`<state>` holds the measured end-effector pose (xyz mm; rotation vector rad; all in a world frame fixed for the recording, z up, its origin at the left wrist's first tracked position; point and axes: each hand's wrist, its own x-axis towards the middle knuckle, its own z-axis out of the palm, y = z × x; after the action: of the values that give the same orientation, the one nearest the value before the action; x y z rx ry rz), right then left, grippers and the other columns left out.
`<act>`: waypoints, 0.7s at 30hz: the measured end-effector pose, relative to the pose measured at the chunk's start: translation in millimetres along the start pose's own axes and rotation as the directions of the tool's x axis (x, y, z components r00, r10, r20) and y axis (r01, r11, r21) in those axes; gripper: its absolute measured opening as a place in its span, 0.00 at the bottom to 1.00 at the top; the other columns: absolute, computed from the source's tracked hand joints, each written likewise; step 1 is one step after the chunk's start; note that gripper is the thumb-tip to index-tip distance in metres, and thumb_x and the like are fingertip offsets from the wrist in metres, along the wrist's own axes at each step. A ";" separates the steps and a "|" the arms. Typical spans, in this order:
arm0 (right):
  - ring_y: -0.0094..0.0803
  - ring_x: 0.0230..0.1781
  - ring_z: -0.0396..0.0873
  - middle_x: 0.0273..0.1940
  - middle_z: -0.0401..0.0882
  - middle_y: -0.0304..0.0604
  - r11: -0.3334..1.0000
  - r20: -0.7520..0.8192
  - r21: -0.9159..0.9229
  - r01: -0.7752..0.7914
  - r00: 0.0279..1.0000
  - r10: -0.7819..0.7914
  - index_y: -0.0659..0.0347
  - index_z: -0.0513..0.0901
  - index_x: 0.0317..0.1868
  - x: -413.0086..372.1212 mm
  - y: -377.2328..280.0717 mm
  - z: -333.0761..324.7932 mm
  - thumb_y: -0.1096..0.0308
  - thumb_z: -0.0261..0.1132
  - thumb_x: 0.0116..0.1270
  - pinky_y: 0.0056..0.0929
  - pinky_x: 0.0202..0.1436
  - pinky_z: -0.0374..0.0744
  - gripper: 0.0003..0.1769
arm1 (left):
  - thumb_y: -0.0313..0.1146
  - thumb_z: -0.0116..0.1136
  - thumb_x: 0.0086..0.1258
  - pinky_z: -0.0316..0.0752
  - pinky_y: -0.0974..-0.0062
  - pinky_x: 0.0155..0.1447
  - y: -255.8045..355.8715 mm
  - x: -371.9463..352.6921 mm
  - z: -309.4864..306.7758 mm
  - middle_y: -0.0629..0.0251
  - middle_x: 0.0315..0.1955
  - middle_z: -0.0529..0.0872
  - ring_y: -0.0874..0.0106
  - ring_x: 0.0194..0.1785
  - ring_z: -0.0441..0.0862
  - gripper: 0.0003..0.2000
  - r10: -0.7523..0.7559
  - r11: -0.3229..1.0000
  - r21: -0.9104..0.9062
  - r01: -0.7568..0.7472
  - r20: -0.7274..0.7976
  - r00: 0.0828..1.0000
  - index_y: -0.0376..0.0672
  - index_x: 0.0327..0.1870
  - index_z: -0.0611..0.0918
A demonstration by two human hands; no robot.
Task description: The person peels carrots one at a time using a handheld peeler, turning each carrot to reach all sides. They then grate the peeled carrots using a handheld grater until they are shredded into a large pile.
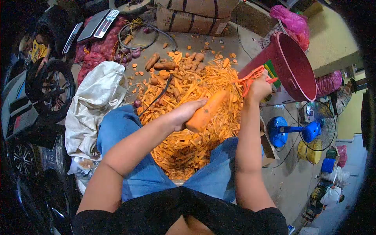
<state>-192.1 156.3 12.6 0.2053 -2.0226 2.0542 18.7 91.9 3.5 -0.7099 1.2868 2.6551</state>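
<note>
Over the near middle of the heap of carrot peelings [188, 149], the left hand [183, 114] is clenched round the butt of a carrot [206, 110]. At the heap's right edge the right hand [258, 89] grips an orange peeler [250, 79] near the carrot's tip. A slick carrot could twist loose, or a stroke could nick the left fingers. Unpeeled carrots [164, 65] lie beyond the heap.

we can read no writing here: the marks on the cardboard boxes [192, 21], the calculator [106, 23] keys and the yellow print [38, 51] at left are too blurred for us
</note>
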 end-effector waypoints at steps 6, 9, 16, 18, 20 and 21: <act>0.23 0.18 0.66 0.17 0.69 0.36 0.977 0.398 0.112 0.183 0.892 -0.213 0.63 0.70 0.24 -102.2 -33.7 9.1 0.69 0.53 0.57 0.22 0.22 0.66 0.08 | 0.40 0.30 0.65 0.71 0.80 0.31 -5.5 20.1 -7.4 0.66 0.28 0.75 0.76 0.29 0.74 0.15 -0.032 0.971 -0.239 -0.001 -0.137 0.990 0.42 0.41 0.69; 0.20 0.24 0.66 0.22 0.70 0.35 0.978 0.455 -0.036 0.205 0.875 -0.166 0.65 0.71 0.28 -96.2 -25.8 9.2 0.67 0.53 0.58 0.19 0.28 0.66 0.08 | 0.41 0.30 0.65 0.69 0.81 0.34 4.9 5.1 2.1 0.68 0.30 0.76 0.78 0.31 0.73 0.16 0.008 0.998 -0.061 -0.014 -0.102 0.995 0.41 0.42 0.70; 0.23 0.17 0.66 0.17 0.70 0.36 0.992 0.080 0.105 -0.065 0.995 0.057 0.64 0.70 0.20 -4.3 -1.8 0.3 0.68 0.51 0.58 0.22 0.21 0.66 0.12 | 0.44 0.34 0.64 0.70 0.75 0.41 4.5 1.8 -0.6 0.64 0.37 0.76 0.73 0.36 0.75 0.18 -0.111 0.993 0.027 0.113 -0.052 0.992 0.41 0.47 0.68; 0.21 0.19 0.65 0.18 0.69 0.35 0.957 0.346 0.262 0.122 0.914 -0.211 0.64 0.69 0.21 -42.2 -10.2 2.3 0.67 0.52 0.58 0.21 0.23 0.66 0.11 | 0.44 0.33 0.64 0.71 0.72 0.41 -7.6 18.8 -18.9 0.62 0.37 0.76 0.71 0.36 0.75 0.18 -0.177 0.953 -0.247 0.173 0.008 0.984 0.41 0.46 0.68; 0.21 0.21 0.65 0.19 0.68 0.35 0.997 0.480 -0.002 0.082 0.875 -0.071 0.63 0.69 0.22 -93.9 -29.2 4.6 0.67 0.53 0.57 0.21 0.25 0.66 0.10 | 0.45 0.33 0.63 0.71 0.70 0.41 -9.2 22.1 -18.6 0.62 0.37 0.76 0.70 0.36 0.76 0.19 -0.161 0.944 -0.282 0.171 0.059 0.985 0.40 0.45 0.69; 0.21 0.21 0.65 0.20 0.68 0.35 0.993 0.499 0.003 0.122 0.860 -0.107 0.64 0.69 0.23 -110.3 -38.0 5.0 0.67 0.53 0.57 0.21 0.25 0.66 0.10 | 0.44 0.30 0.64 0.72 0.73 0.36 -7.1 21.8 -11.6 0.64 0.32 0.76 0.72 0.31 0.75 0.18 -0.103 0.950 -0.300 0.092 -0.021 0.994 0.41 0.43 0.68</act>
<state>-76.2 142.7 19.1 0.9184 -2.2453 2.0441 5.7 85.2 -17.6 -0.8373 0.8379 2.7950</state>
